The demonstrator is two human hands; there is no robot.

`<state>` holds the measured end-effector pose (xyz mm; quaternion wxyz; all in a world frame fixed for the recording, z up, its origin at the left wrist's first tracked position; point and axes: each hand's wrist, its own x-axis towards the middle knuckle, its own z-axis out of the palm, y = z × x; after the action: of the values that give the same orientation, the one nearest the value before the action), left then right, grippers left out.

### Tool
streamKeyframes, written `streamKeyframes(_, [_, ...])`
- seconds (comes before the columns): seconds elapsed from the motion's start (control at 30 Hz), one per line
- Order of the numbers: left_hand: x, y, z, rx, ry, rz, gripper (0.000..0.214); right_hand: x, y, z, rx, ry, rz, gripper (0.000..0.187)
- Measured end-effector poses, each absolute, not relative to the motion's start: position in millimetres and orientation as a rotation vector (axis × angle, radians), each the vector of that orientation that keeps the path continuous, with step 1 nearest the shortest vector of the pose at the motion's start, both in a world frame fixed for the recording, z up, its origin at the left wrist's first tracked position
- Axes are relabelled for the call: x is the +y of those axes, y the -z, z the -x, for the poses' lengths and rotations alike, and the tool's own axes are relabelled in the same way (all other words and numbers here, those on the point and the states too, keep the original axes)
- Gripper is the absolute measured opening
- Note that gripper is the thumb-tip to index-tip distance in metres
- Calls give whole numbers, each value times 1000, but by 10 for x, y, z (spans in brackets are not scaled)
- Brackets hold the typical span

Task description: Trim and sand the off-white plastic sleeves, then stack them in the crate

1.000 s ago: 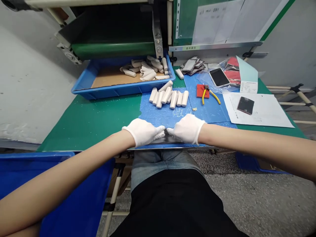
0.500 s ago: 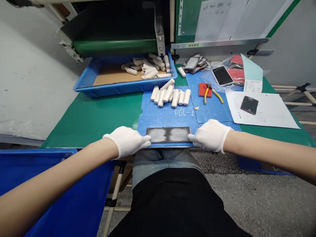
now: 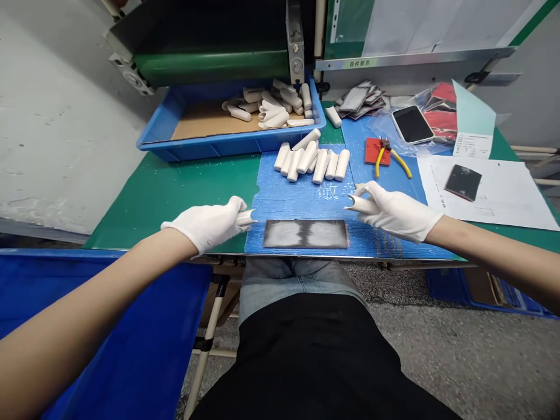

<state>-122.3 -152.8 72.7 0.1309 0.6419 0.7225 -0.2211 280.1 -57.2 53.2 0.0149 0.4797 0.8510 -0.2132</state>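
My left hand [image 3: 210, 226], in a white glove, is closed around a white hollow plastic piece [image 3: 245, 218] whose end points right. My right hand [image 3: 391, 211], gloved too, grips another white plastic piece [image 3: 364, 205] with its curved open end facing left. Between and slightly below the hands lies a dark flat strip [image 3: 305, 234] with two whitish powdery patches, close to the front edge of the blue mat [image 3: 297, 201]. Neither hand touches it. Beyond the hands sits a pile of similar white pieces [image 3: 308, 161] on the mat.
A blue tray [image 3: 210, 144] at the back holds more white pieces under a green conveyor roller [image 3: 214, 67]. To the right are yellow-handled cutters [image 3: 391, 158] on a red pad, a phone [image 3: 412, 124], paper [image 3: 511, 195] with a dark square, and stacked worn pads [image 3: 359, 100].
Both hands have left the ends of the dark strip, moving up and apart. White pieces now show in their grip. The strip stays on the mat, and the camera view has shifted slightly.
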Motion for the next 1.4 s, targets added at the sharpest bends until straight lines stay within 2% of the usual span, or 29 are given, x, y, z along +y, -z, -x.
streamKeyframes(0.07, [-1565,-706,1281,2032,620,-1859,76,-605,-502,-2857,2593,827,-1469,56])
streamKeyframes(0.13, [-1596,-680,1233,1957,570,-1940,78,-676,-499,-2813,2534,837,-1439,52])
streamKeyframes(0.27, [-1540,-637,807,1867,516,-2280,69,-831,-549,-2414,2607,422,-1234,60])
streamKeyframes(0.43, [-1369,-734,392,1563,803,-2508,56,-918,-721,-2001,2627,102,-887,48])
streamKeyframes(0.53, [-1324,-831,371,1520,938,-2448,57,-920,-860,-1939,2528,78,-807,42])
streamKeyframes(0.63, [-1279,-875,336,1492,879,-2493,56,-889,-943,-1864,2539,48,-713,39])
streamKeyframes(0.9, [-1264,-825,331,1523,935,-2384,67,-778,-879,-1823,2534,36,-701,43])
streamKeyframes(1.2, [-1376,-880,405,1550,999,-2285,64,-817,-883,-1853,2517,58,-739,46])
streamKeyframes(1.4, [-1423,-719,418,1652,727,-2497,63,-885,-831,-1879,2625,30,-794,50])
